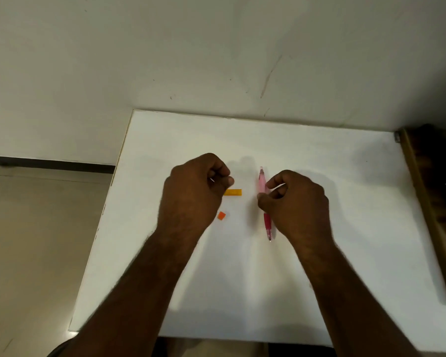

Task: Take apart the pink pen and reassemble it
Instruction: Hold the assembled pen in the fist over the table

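The pink pen (262, 182) lies lengthwise on the white table (319, 163), its pale clear end far from me and its dark pink grip and tip near me. My right hand (298, 204) curls over the pen's middle, thumb and fingers pinching the barrel. My left hand (195, 191) hovers to the left, fingers closed into a loose fist; a small pale sliver shows between thumb and fingers, too small to identify.
A yellow rectangular strip (233, 192) lies just right of my left hand. A small orange square piece (221, 215) lies below it. A dark wooden edge (428, 202) borders the table's right side. The wall stands right behind the table.
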Motion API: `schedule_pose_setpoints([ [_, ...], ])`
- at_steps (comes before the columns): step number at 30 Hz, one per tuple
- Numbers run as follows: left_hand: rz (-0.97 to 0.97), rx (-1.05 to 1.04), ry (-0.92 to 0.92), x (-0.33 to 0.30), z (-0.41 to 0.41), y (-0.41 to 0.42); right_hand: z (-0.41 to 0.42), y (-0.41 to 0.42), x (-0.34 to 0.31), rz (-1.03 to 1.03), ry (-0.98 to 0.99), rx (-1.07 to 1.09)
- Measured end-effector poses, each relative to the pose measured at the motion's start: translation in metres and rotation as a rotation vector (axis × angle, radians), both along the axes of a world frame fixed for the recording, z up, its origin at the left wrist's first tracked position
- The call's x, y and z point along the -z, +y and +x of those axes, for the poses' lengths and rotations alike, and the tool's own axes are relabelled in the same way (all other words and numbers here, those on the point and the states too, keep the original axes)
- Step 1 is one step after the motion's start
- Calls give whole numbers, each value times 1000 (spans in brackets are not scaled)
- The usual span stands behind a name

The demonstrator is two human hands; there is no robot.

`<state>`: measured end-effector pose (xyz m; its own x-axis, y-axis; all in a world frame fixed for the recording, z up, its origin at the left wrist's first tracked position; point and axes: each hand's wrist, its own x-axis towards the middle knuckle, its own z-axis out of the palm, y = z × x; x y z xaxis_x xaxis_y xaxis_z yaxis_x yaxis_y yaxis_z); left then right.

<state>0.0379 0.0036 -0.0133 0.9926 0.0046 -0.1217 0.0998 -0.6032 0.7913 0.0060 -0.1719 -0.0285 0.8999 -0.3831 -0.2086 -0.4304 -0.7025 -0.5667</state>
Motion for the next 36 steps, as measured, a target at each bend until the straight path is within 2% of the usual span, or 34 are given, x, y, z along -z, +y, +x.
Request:
schedule_pose_setpoints([
  [4, 123, -6, 12, 2, 3, 9, 0, 2, 6, -61, 34, -35],
  [7, 129, -13, 21, 3, 4, 11, -1, 3, 1, -116, 17, -78],
  [10, 90, -35, 14, 4, 6, 12, -3, 11, -6, -198, -92, -170],
  [12, 76, -47, 6, 4, 7, 13, -6, 22, -9, -163, -134, -262],
  [15, 76, -59, 1, 5, 8, 14, -12, 41, -3, -118, -50, -402],
  [22, 136, -10, 7, 9, 6, 15, -19, 55, 9, -146, -71, -440],
  [26, 225, 90, -4, 13, 6, 14, -15, 49, 4, -84, -87, -373],
  [32, 438, 263, -36, 19, 0, 3, 0, 14, -6, 240, -130, -42],
  [36, 431, 275, -63, 22, 1, 1, 3, 1, -8, 410, -155, 91],
])
